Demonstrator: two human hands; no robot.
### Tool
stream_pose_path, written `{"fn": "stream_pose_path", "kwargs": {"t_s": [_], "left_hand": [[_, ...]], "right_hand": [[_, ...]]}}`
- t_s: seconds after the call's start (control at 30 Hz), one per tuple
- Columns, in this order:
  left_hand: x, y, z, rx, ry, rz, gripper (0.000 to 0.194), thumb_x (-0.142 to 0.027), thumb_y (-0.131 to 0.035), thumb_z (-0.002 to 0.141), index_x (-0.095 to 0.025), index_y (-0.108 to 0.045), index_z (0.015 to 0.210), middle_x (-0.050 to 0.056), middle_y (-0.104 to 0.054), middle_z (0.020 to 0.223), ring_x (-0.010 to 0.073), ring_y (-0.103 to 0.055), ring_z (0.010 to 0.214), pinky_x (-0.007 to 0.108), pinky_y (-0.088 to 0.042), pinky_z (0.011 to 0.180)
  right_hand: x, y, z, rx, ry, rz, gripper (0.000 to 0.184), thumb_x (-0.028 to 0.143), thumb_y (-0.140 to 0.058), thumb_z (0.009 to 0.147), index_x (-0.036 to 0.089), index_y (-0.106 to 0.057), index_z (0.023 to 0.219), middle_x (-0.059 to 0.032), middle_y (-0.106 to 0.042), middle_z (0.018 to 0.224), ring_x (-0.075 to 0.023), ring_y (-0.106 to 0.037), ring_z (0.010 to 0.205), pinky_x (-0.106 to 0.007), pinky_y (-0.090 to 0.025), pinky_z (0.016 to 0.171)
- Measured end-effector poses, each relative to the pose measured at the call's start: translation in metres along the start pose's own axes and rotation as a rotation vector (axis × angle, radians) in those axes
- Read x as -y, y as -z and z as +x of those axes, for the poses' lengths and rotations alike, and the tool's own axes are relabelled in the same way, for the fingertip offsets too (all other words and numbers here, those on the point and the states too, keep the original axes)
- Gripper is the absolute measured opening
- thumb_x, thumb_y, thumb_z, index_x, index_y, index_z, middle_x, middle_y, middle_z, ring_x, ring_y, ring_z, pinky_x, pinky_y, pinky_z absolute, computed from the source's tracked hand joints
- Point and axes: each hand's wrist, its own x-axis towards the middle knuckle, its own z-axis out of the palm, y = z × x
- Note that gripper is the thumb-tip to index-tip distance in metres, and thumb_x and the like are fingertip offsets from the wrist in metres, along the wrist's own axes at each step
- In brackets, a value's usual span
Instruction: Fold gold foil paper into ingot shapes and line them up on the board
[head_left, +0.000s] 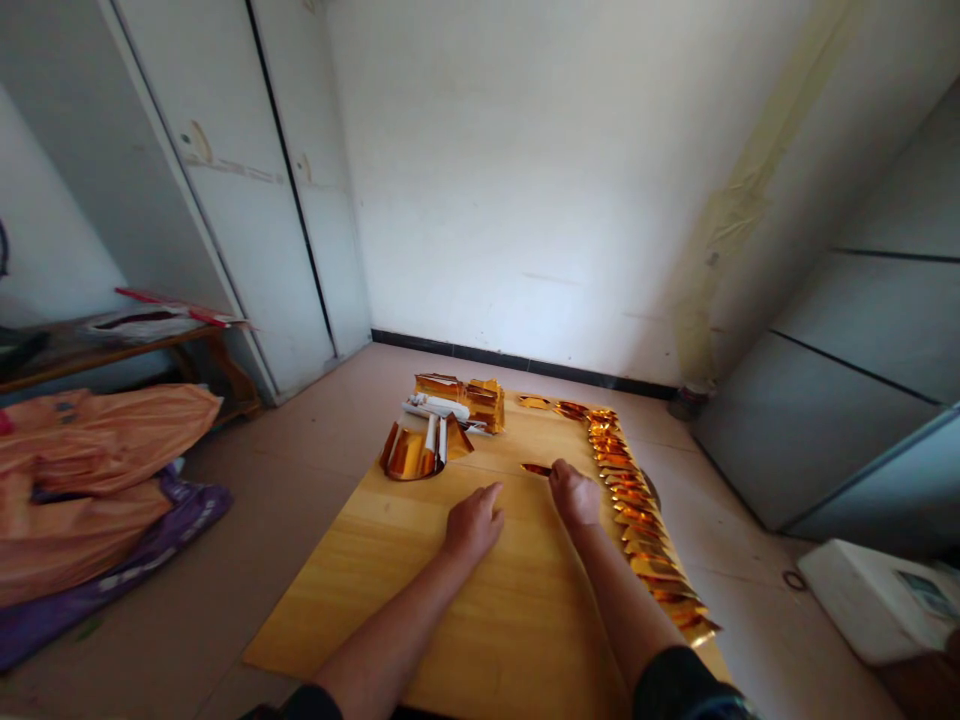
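My right hand point(576, 494) is closed on one end of a narrow, pointed piece of folded gold foil paper point(535, 469), just above the wooden tabletop. Over the middle of the table, my left hand point(474, 520) holds nothing, its index finger stretched forward and its thumb apart. A long row of similar folded gold foil pieces point(637, 520) overlaps along the table's right edge, to the right of my right hand. Loose gold foil sheets point(411, 452) with white backs lie curled at the far left corner, beyond my left hand.
The wooden table point(360, 570) stands before a white wall. On the left are a tall grey cabinet, a low bench point(214, 370) and orange cloth point(112, 440) over a purple bag. A white box point(874, 600) sits on the floor at right, near grey furniture.
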Motion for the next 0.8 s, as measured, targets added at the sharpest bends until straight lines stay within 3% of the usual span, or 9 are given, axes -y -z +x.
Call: {"fn": "stream_pose_path", "kwargs": {"t_s": [0.13, 0.23, 0.5, 0.8], "left_hand": [[0.006, -0.004, -0.006, -0.038, -0.036, -0.079, 0.035, -0.018, -0.05, 0.083, -0.023, -0.059, 0.117, 0.003, -0.065, 0.111, 0.0148, -0.061, 0.101, 0.022, -0.043, 0.09], [0.008, -0.006, -0.009, -0.043, -0.026, -0.115, 0.032, -0.017, -0.049, 0.083, -0.023, -0.061, 0.112, 0.003, -0.066, 0.106, 0.0144, -0.061, 0.096, 0.022, -0.044, 0.087], [0.009, -0.009, -0.013, -0.024, 0.0, -0.169, 0.027, -0.012, -0.048, 0.079, -0.021, -0.064, 0.098, 0.002, -0.066, 0.096, 0.0129, -0.06, 0.086, 0.022, -0.043, 0.079], [0.01, -0.011, -0.018, -0.073, -0.047, -0.184, 0.021, -0.008, -0.046, 0.076, -0.021, -0.062, 0.082, 0.0, -0.061, 0.08, 0.0109, -0.057, 0.075, 0.02, -0.039, 0.069]], "right_hand": [[-0.009, 0.005, 0.038, 0.068, -0.178, -0.018, 0.027, 0.028, -0.037, 0.094, 0.022, -0.063, 0.096, -0.0055, -0.069, 0.081, -0.0167, -0.065, 0.071, -0.022, -0.037, 0.058], [-0.013, 0.008, 0.064, 0.113, -0.234, -0.024, 0.029, 0.027, -0.036, 0.094, 0.022, -0.064, 0.1, -0.0083, -0.069, 0.086, -0.0186, -0.066, 0.076, -0.024, -0.042, 0.062], [-0.037, 0.004, 0.113, 0.18, -0.241, -0.071, 0.034, 0.023, -0.032, 0.094, 0.02, -0.061, 0.111, -0.014, -0.068, 0.097, -0.0229, -0.066, 0.087, -0.032, -0.048, 0.072], [-0.043, -0.013, 0.133, 0.228, -0.252, -0.104, 0.038, 0.023, -0.03, 0.095, 0.019, -0.062, 0.113, -0.0162, -0.068, 0.098, -0.024, -0.066, 0.09, -0.033, -0.048, 0.075]]}}
